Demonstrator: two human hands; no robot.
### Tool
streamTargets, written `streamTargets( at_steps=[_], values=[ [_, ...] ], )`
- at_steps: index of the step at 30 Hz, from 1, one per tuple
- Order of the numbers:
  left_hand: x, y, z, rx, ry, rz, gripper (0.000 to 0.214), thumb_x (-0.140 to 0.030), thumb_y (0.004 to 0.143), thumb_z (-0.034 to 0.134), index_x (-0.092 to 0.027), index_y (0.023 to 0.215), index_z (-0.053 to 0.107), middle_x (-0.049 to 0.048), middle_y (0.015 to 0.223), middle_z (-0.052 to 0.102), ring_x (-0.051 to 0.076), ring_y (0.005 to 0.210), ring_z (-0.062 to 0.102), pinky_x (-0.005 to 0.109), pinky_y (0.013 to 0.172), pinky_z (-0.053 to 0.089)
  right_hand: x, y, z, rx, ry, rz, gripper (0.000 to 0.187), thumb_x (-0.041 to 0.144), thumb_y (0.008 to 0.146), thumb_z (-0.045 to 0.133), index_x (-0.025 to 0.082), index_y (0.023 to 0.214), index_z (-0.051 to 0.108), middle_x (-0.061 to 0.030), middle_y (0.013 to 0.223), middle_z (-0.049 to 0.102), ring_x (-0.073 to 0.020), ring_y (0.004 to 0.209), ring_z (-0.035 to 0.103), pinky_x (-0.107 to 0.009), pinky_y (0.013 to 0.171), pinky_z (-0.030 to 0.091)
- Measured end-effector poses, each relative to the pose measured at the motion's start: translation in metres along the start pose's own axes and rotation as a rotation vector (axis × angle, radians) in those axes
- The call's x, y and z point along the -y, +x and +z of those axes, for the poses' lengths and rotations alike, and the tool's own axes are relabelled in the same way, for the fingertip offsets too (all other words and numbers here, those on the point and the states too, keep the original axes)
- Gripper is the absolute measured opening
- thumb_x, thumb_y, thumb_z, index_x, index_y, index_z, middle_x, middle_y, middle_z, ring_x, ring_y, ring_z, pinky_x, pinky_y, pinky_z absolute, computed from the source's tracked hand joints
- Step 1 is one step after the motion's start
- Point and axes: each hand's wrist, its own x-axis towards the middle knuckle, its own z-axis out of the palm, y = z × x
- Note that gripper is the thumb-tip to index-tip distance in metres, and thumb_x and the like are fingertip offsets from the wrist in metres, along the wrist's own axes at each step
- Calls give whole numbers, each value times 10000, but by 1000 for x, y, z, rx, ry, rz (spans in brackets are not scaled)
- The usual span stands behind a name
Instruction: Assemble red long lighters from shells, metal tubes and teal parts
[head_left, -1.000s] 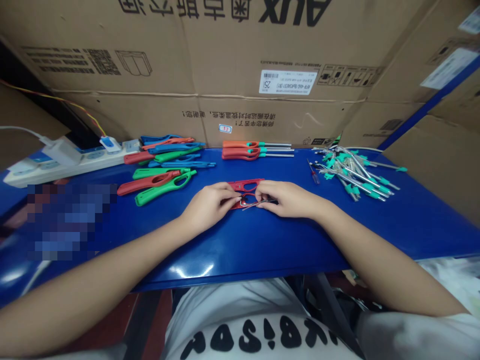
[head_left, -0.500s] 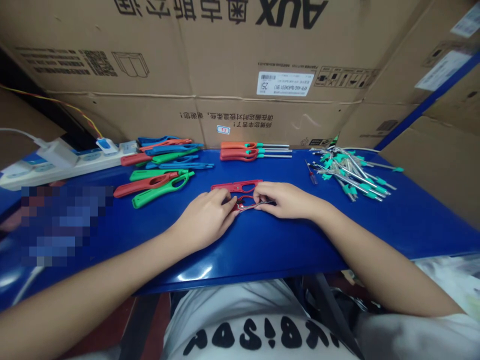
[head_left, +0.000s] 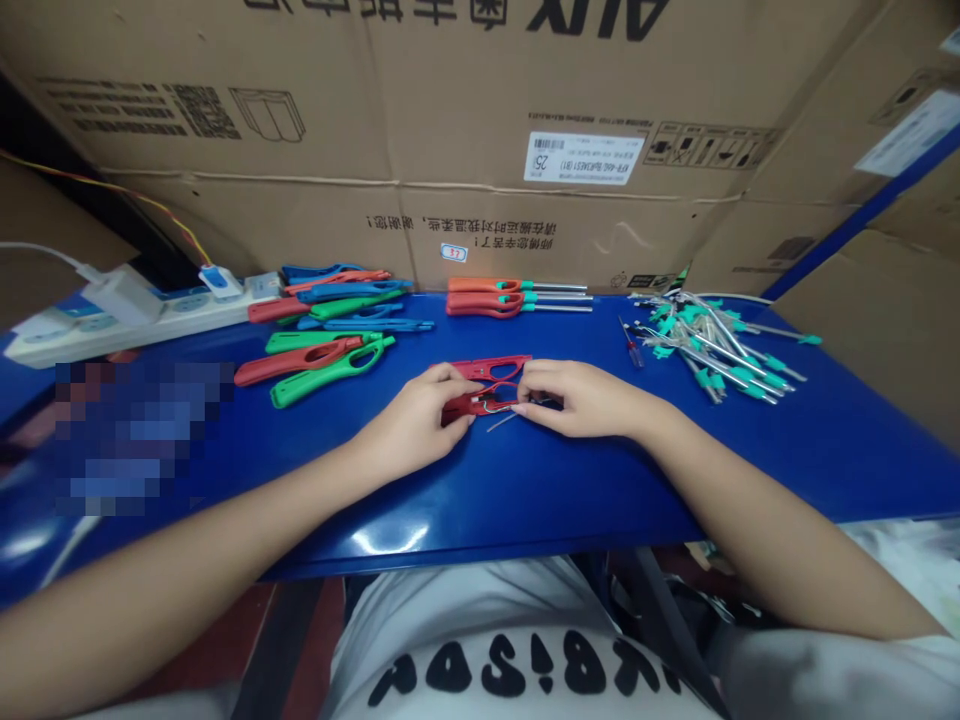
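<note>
My left hand [head_left: 431,415] is closed on a red lighter shell half [head_left: 472,404] lying on the blue table, thumb and fingers gripping its left part. Small parts and thin wires show inside the shell. My right hand [head_left: 574,398] pinches a thin metal tool [head_left: 501,421] at the shell's right end. Its slim tip points down and left, and most of it is hidden by the fingers, so its kind is unclear. Just beyond both hands lies a second red shell half [head_left: 491,367], apart from the first.
Red, green and blue lighter shells [head_left: 330,370] lie at the left, near a white power strip [head_left: 150,318]. Assembled lighters [head_left: 484,300] rest at the back. Metal lighter tubes with green parts [head_left: 720,350] are piled right, beside a small screwdriver [head_left: 631,345]. Cardboard [head_left: 465,130] stands behind.
The tool's tip has swung from inside the shell to below its near edge. My left fingers have opened out a little, showing more of the shell. The camera view has shifted slightly.
</note>
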Motion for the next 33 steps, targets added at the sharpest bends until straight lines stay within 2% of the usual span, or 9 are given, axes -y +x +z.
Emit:
streamTargets(
  at_steps=[4,7,12,20,24,27,30,33],
  values=[
    [-1,2,2,-58,-63,-28,254,-346,909,653,-176,1063,763,74,1009,714,200,867,683,333,801,554,-1,2,2,11,-11,-15,107,249,949,570,179,904,636,-43,934,644,-136,743,547,-251,662,380],
    [0,4,5,-80,-107,-41,218,-352,933,632,-191,962,777,52,945,743,182,812,689,302,749,534,-2,1,3,7,-38,-27,134,255,964,548,182,898,639,-46,935,642,-141,756,556,-253,667,383],
    [1,5,9,-47,-165,-52,197,-300,949,599,-188,971,760,39,927,772,185,849,713,282,751,526,-3,1,5,-13,-74,-29,165,285,976,536,184,890,633,-44,905,629,-150,764,558,-257,667,381],
    [3,6,9,-45,-121,-59,206,-273,939,585,-170,987,756,61,947,773,198,822,707,298,720,524,-5,3,7,-16,-77,-10,71,270,943,600,203,943,623,-30,964,650,-148,802,579,-247,663,379],
    [5,5,7,-56,-13,32,249,-267,980,525,-158,1028,743,86,1007,757,214,905,695,339,823,549,-4,4,8,-12,-59,-3,78,250,937,601,208,996,630,-38,1018,654,-155,841,590,-252,696,403],
    [2,4,4,-70,148,131,308,-239,1011,459,-140,1189,689,124,1140,721,254,1042,647,423,950,527,-3,4,7,-18,-42,27,88,243,927,604,205,1002,630,-42,1004,653,-160,839,595,-256,701,411],
    [-1,3,0,-41,232,193,330,-220,1014,452,-165,1291,624,129,1229,670,267,1100,607,446,968,517,-3,4,6,-30,-28,44,97,258,928,602,205,1003,634,-42,974,652,-161,815,590,-260,697,411],
    [-5,3,-4,2,266,255,288,-223,1012,466,-198,1248,629,116,1237,647,262,1111,594,433,963,516,-4,2,5,-31,-28,45,107,258,928,598,204,1011,639,-45,972,652,-161,804,582,-263,690,406]
  ],
)
